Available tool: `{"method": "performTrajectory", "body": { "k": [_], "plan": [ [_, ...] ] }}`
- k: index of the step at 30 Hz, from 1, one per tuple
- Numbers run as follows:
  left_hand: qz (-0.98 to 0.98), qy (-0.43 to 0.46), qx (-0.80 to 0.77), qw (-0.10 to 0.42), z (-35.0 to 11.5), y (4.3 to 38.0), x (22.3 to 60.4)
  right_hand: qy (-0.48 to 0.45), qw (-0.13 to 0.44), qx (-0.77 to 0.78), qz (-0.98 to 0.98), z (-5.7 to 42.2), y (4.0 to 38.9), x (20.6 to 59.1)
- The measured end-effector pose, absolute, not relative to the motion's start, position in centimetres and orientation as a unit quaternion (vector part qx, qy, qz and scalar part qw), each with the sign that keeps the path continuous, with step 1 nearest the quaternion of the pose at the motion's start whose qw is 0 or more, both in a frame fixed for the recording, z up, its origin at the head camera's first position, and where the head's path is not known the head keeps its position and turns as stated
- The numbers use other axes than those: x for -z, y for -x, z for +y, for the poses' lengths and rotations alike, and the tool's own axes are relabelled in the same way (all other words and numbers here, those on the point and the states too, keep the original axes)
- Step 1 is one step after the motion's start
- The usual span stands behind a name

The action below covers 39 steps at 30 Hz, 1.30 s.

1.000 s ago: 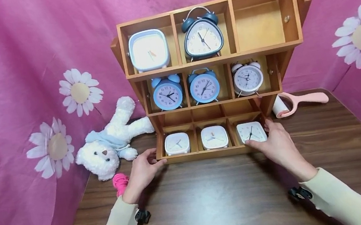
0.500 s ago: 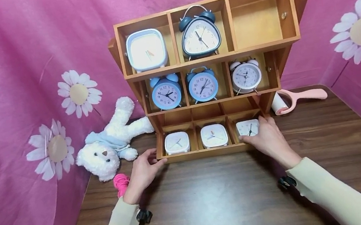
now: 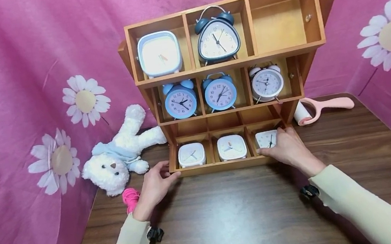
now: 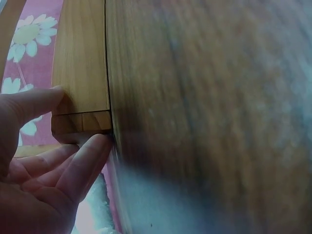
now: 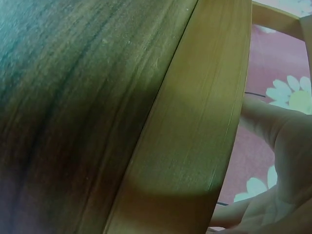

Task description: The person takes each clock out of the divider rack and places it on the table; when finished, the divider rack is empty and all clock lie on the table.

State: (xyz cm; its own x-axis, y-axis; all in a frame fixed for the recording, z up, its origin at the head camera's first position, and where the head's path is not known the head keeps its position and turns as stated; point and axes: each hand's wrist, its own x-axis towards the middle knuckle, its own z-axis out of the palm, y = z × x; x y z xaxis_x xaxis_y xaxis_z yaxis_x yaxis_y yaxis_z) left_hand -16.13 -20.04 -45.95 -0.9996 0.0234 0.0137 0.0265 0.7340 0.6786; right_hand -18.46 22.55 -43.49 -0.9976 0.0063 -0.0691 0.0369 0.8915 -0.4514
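A three-tier wooden display shelf [image 3: 224,167] holds clocks in its compartments. My left hand [image 3: 157,184] grips its lower left front corner; in the left wrist view the thumb lies on the front board [image 4: 80,63] and the fingers are at its end. My right hand [image 3: 285,147] reaches into the bottom right compartment and holds a white square clock [image 3: 265,139], thumb across its lower front; the hand hides the clock's right part. The right wrist view shows that hand [image 5: 287,161] beyond the board, its clock hidden. Two white rounded-square clocks [image 3: 191,154] stand left of it.
Above stand blue twin-bell clocks [image 3: 220,94], a white twin-bell clock [image 3: 267,83], a dark triangular alarm clock [image 3: 218,42] and a pale blue-rimmed clock [image 3: 159,53]. A white teddy bear [image 3: 107,170] and pink cord [image 3: 131,198] lie left, a pink-handled lint roller [image 3: 327,105] right.
My right hand has shifted left over the white square clock, covering more of its face. The left hand stays at the shelf's corner.
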Motion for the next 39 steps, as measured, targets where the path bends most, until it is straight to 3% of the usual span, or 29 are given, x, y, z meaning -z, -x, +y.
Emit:
{"method": "performTrajectory", "body": {
  "k": [8, 13, 16, 21, 30, 39],
  "plan": [
    [-0.929, 0.031, 0.368, 0.011, -20.4, 16.3, 46.3, -0.010, 0.060, 0.219, 0.974, 22.6, 18.8, 43.4],
    [-0.930, 0.057, 0.360, 0.035, -21.9, 17.9, 49.6, -0.011, 0.058, 0.219, 0.974, 22.6, 19.0, 43.4],
    [-0.929, 0.058, 0.364, 0.031, -21.9, 17.9, 49.8, -0.016, 0.038, 0.225, 0.973, 22.5, 18.9, 43.6],
    [-0.923, 0.039, 0.383, 0.007, -20.6, 16.4, 46.6, -0.026, -0.008, 0.226, 0.974, 22.0, 18.7, 44.1],
    [-0.929, 0.028, 0.369, 0.014, -20.3, 16.2, 46.1, -0.018, -0.142, 0.262, 0.954, 21.3, 17.6, 43.0],
    [-0.931, 0.018, 0.365, -0.002, -20.2, 16.1, 46.0, -0.036, -0.153, 0.282, 0.946, 22.4, 15.8, 41.7]
  ]
}}
